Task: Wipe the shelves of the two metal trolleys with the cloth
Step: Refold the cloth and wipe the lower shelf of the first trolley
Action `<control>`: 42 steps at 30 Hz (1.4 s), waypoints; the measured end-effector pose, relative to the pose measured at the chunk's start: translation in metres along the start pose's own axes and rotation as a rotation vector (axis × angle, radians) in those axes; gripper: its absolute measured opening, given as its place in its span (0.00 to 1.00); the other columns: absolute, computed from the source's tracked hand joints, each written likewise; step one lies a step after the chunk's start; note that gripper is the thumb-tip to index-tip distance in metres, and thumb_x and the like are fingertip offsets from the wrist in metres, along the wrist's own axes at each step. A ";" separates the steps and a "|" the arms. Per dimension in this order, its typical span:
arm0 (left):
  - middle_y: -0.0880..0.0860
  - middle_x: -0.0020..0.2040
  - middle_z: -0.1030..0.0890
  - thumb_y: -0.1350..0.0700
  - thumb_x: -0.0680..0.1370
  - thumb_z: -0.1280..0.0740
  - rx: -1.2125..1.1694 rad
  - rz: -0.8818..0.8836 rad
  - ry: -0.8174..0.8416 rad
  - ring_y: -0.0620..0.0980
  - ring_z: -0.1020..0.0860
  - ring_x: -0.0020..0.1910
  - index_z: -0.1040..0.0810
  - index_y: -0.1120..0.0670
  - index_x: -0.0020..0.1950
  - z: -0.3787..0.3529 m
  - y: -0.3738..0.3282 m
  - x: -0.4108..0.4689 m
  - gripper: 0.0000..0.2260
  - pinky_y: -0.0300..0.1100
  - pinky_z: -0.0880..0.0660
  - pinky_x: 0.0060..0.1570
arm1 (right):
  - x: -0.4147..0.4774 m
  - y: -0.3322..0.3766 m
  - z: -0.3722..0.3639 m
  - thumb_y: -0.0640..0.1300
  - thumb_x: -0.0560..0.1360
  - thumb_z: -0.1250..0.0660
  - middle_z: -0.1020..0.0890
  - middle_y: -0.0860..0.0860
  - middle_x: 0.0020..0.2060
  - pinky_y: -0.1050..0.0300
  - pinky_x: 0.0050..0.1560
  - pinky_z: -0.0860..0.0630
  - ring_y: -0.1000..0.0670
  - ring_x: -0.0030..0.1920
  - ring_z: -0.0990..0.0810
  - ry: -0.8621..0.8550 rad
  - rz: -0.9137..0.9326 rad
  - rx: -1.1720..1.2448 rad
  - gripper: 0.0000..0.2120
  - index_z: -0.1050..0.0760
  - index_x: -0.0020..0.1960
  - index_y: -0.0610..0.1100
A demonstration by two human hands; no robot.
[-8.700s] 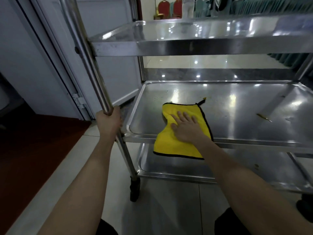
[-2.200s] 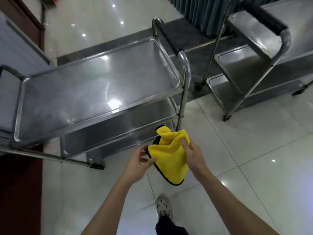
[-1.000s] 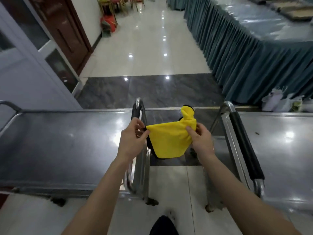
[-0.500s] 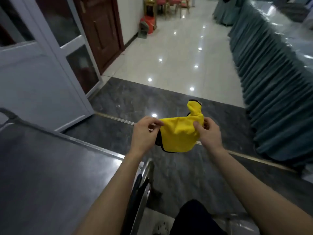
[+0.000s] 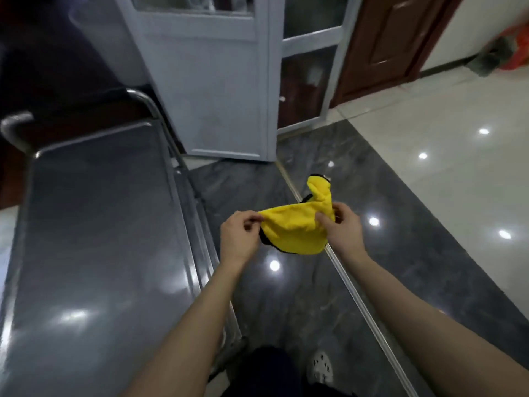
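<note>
I hold the yellow cloth (image 5: pixel 294 227) with black trim in the air in front of me, over the dark floor. My left hand (image 5: pixel 239 236) pinches its left edge and my right hand (image 5: pixel 342 227) pinches its right side, where a corner sticks up. One metal trolley (image 5: pixel 94 242) stands to my left, its top shelf dark and shiny, its handle at the far end. The cloth hangs to the right of this trolley and touches neither it nor the floor. The second trolley is out of view.
A pale blue door panel (image 5: pixel 217 81) stands just beyond the trolley, with a brown wooden door (image 5: pixel 383 44) further right. A metal floor strip (image 5: pixel 352 293) runs diagonally under my right arm. Light tiles (image 5: pixel 443 124) lie to the right. My shoe (image 5: pixel 322 368) shows below.
The view has swung left, from the second trolley and the draped tables to the doors. Both hands keep the cloth stretched between them. Earlier my right hand wiped the middle shelf while my left held the post.
</note>
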State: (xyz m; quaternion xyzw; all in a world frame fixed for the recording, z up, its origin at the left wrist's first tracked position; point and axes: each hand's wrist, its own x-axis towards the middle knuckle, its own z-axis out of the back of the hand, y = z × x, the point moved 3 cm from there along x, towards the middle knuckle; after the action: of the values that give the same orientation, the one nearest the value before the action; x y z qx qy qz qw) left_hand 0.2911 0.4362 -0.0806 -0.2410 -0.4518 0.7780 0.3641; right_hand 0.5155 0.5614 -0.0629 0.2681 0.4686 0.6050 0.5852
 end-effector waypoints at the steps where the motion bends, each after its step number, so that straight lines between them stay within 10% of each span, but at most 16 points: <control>1: 0.53 0.50 0.13 0.65 0.80 0.28 0.003 0.050 -0.047 0.53 0.13 0.48 0.10 0.51 0.51 0.002 0.008 0.002 0.11 0.58 0.15 0.52 | 0.016 0.004 -0.008 0.43 0.78 0.23 0.15 0.45 0.56 0.40 0.61 0.19 0.43 0.57 0.16 0.051 0.018 -0.008 0.19 0.20 0.67 0.42; 12: 0.55 0.53 0.13 0.64 0.84 0.31 -0.125 0.515 -0.422 0.58 0.14 0.49 0.13 0.55 0.55 0.011 0.076 0.026 0.08 0.61 0.16 0.53 | 0.122 0.047 -0.133 0.49 0.78 0.23 0.17 0.53 0.54 0.54 0.54 0.22 0.50 0.55 0.19 0.559 0.218 -0.229 0.20 0.22 0.69 0.50; 16: 0.53 0.48 0.13 0.65 0.81 0.29 -0.189 0.619 -0.571 0.50 0.15 0.44 0.13 0.52 0.52 0.012 0.078 0.040 0.08 0.48 0.17 0.47 | 0.151 0.067 -0.172 0.50 0.78 0.24 0.19 0.56 0.51 0.61 0.47 0.27 0.56 0.50 0.21 0.711 0.302 -0.305 0.20 0.22 0.68 0.50; 19: 0.50 0.38 0.16 0.66 0.78 0.26 -0.214 0.698 -0.670 0.42 0.19 0.35 0.13 0.49 0.50 0.010 0.082 0.034 0.11 0.35 0.25 0.38 | 0.170 0.076 -0.202 0.50 0.79 0.25 0.18 0.54 0.53 0.54 0.51 0.23 0.52 0.52 0.19 0.839 0.321 -0.351 0.21 0.23 0.69 0.49; 23: 0.66 0.42 0.18 0.70 0.74 0.23 -0.244 0.792 -0.811 0.51 0.22 0.39 0.13 0.53 0.56 -0.005 0.079 0.016 0.16 0.45 0.23 0.45 | 0.181 0.072 -0.247 0.49 0.78 0.24 0.16 0.49 0.54 0.47 0.56 0.20 0.46 0.55 0.18 1.050 0.328 -0.421 0.20 0.22 0.68 0.45; 30: 0.40 0.39 0.15 0.70 0.78 0.27 -0.217 1.048 -1.270 0.37 0.18 0.41 0.12 0.51 0.47 -0.098 0.058 -0.039 0.13 0.30 0.26 0.45 | 0.173 0.026 -0.274 0.51 0.81 0.27 0.16 0.46 0.51 0.40 0.58 0.19 0.43 0.53 0.17 1.364 0.325 -0.589 0.13 0.21 0.59 0.43; 33: 0.43 0.47 0.13 0.68 0.80 0.30 -0.209 1.136 -1.423 0.40 0.16 0.48 0.12 0.49 0.46 -0.128 0.056 -0.057 0.15 0.35 0.23 0.50 | 0.159 0.001 -0.270 0.52 0.83 0.30 0.17 0.48 0.47 0.42 0.55 0.20 0.42 0.53 0.18 1.472 0.372 -0.666 0.11 0.24 0.54 0.44; 42: 0.49 0.71 0.26 0.66 0.77 0.29 -0.083 1.068 -1.060 0.45 0.25 0.66 0.23 0.49 0.75 -0.180 0.090 -0.095 0.27 0.41 0.27 0.64 | 0.121 -0.076 -0.246 0.55 0.83 0.32 0.17 0.44 0.55 0.35 0.62 0.20 0.40 0.58 0.18 1.521 0.279 -0.814 0.17 0.25 0.60 0.41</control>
State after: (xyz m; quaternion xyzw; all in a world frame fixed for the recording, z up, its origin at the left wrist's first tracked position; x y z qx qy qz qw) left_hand 0.4453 0.4270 -0.2413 -0.0341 -0.4171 0.8428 -0.3384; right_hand 0.3152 0.6055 -0.2590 -0.3833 0.4426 0.8063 0.0846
